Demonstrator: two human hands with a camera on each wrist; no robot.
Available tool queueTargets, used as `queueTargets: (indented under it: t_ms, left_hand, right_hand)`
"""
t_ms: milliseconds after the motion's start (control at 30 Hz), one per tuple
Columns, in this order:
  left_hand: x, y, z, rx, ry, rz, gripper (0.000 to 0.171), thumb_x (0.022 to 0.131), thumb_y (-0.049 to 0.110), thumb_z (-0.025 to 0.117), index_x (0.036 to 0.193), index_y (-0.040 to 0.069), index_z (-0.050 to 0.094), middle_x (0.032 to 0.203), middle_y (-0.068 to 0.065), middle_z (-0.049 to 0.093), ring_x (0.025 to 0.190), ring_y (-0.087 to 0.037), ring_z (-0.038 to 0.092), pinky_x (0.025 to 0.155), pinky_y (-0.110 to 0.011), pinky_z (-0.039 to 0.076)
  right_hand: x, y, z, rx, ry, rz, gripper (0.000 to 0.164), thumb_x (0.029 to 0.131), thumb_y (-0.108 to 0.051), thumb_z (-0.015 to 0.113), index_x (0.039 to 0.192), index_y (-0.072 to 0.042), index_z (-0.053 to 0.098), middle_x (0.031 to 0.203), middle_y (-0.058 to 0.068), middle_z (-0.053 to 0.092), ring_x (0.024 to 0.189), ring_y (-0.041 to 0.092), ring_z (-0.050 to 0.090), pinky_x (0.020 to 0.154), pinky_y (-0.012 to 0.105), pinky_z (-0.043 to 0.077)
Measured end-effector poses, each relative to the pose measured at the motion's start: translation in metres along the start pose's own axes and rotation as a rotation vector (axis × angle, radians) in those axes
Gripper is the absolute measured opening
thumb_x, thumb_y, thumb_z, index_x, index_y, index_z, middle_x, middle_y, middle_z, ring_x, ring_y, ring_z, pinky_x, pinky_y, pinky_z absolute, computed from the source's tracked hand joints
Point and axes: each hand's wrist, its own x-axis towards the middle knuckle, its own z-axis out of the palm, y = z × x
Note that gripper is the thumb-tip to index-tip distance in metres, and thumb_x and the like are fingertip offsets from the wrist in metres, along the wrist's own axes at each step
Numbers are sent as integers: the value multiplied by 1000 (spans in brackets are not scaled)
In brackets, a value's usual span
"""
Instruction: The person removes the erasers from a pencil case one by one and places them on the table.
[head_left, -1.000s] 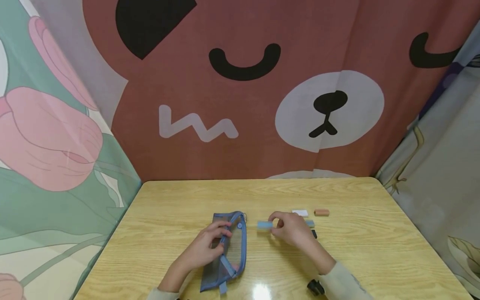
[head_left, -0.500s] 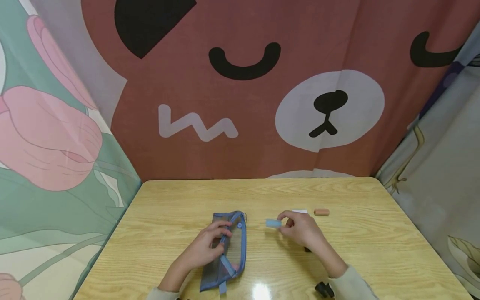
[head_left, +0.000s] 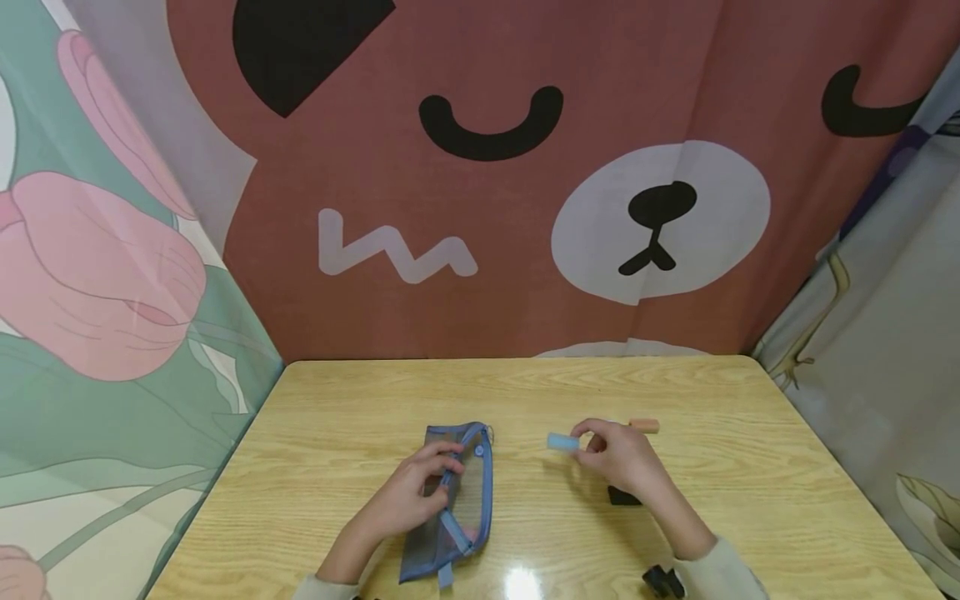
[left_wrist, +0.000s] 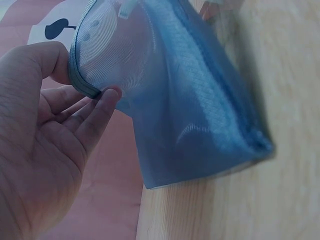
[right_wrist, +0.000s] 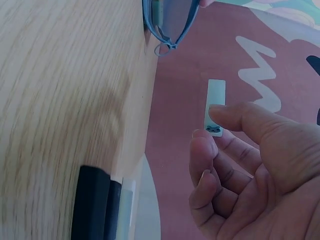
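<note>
My left hand pinches the zipped rim of a blue mesh pencil pouch, thumb on one side and fingers on the other. The pouch lies on the table with its mouth parted; something pink shows through the mesh. My right hand holds a small light blue eraser-like block between thumb and fingertips, to the right of the pouch. In the right wrist view the block stands out past the thumb, with a little dark face printed near its lower end.
Behind my right hand lies an orange block. A black block rests under my right wrist; beside it in the right wrist view is a pale green piece. A black device sits at my right cuff. Printed curtains border the table.
My right hand has moved right, away from the pouch, carrying the light blue block. More of the black block shows, and the white block is now covered. My left hand stays still.
</note>
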Motion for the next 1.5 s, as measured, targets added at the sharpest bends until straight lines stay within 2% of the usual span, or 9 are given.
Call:
queueTargets:
  t_ms: [167,500,867,1167,1367,1500]
  left_hand:
    - [0,0,0,2,1,-6,32,90,-2,57,118,3,69,148,-9,49,126,-27,55,94,-33,55]
    - [-1,1,-1,-2,3,-7,32,90,-2,56,118,3,69,148,-8,49,126,-27,55,95,-33,55]
    - [-1,0,-2,-2,1,-10,32,90,-2,56,119,3,69,148,-9,48,124,-26,56,94,-32,55]
    - [-1,0,-2,2,4,-8,32,90,-2,56,118,2,69,148,-11,49,123,-26,56,93,-31,55]
    - [-1,0,-2,12,0,-14,32,90,-1,56,119,4,69,149,-10,48,125,-26,55,94,-32,55]
    - [-1,1,-2,12,-4,-18,32,90,-1,56,119,4,69,149,-10,48,124,-25,55,94,-32,55]
  right_hand:
    - [-2,3,-6,26,-17,42,21,91,-20,74,112,-19,71,73,-6,63,56,14,52,51,28,42]
    - [-6,11,-18,12,-5,21,22,89,-19,75,111,-15,72,77,-5,67,61,12,55,54,29,44]
    - [-9,26,-34,27,-29,120,25,90,-25,75,113,-16,71,83,-2,67,66,16,56,57,32,46]
    - [-13,48,-45,17,5,109,29,91,-24,74,118,-13,71,83,-1,65,68,17,53,57,31,44]
    - [-12,67,-51,70,-10,159,39,92,-25,74,128,-11,69,82,2,68,69,18,57,56,28,44]
    - [-12,76,-54,120,-32,207,43,92,-23,73,134,-14,67,82,7,69,67,18,56,54,27,42]
